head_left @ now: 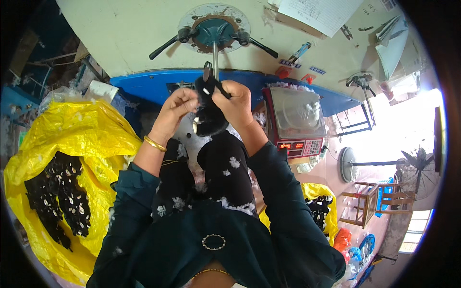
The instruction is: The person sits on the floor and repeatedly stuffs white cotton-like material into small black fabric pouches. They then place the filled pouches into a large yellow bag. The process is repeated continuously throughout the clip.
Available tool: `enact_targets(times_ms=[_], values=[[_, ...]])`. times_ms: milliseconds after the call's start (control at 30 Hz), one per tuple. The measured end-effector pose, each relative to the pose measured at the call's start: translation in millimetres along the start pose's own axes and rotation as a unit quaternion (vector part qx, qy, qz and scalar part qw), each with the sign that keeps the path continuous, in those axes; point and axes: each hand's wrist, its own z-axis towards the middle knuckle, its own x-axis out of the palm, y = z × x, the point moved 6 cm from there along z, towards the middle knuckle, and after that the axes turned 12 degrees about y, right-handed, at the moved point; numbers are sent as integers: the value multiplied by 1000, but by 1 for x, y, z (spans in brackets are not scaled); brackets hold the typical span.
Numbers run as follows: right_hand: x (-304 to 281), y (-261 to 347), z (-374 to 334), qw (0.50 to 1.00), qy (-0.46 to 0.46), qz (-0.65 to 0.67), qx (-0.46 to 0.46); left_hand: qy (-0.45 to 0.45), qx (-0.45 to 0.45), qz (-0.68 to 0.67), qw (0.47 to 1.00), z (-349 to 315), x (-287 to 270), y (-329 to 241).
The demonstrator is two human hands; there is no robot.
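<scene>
A small black plush toy with white patches hangs above my lap, just below the end of a metal tube. My right hand grips its upper right side, fingers closed round the black cloth. At the toy's left edge is my left hand, its fingers bent and pinched together; what lies between the fingertips is too small to make out. The tube comes from a round machine fitting with black handles, set in a pale panel. White fluff clings to my dark trousers.
A yellow sack holding several black-and-white toy pieces stands at my left. A red scale with a clear tray is right of my hands. Another yellow sack, a wooden chair and a fan stand farther right.
</scene>
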Motion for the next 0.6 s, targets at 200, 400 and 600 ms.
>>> enact_targets(times_ms=[200, 400, 600], values=[[-8, -3, -14, 994, 30, 101, -25, -53, -40, -103, 992, -1, 27, 15], [-20, 6, -28, 997, 40, 48, -46, -101, 24, -109, 989, -11, 44, 22], [10, 68, -35, 958, 42, -281, -31, -236, 91, 89, 963, -18, 55, 15]])
